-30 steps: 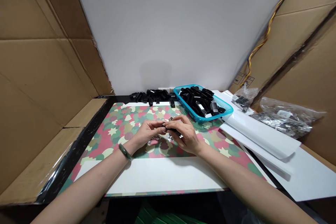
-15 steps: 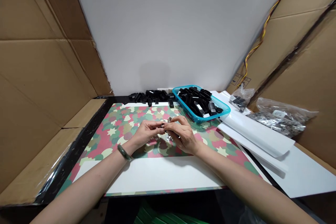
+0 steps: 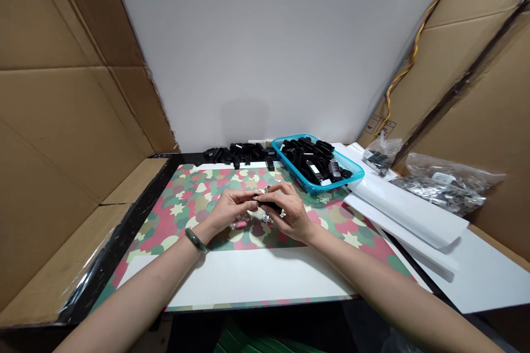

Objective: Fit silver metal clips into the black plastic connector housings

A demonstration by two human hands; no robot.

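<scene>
My left hand and my right hand meet above the middle of the mat, both pinching a small black plastic connector housing. My fingers hide much of it. Just below it, small shiny metal pieces lie on or near the camouflage-patterned mat, partly hidden by my hands. A green bangle circles my left wrist.
A teal plastic basket full of black connectors stands at the back, beside a row of black connectors. To the right lie white sheets and plastic bags of metal parts. Cardboard walls flank the bench.
The black housing shows more clearly between my fingers than half a second ago. My hands remain close together over the mat, and the view has shifted only slightly.
</scene>
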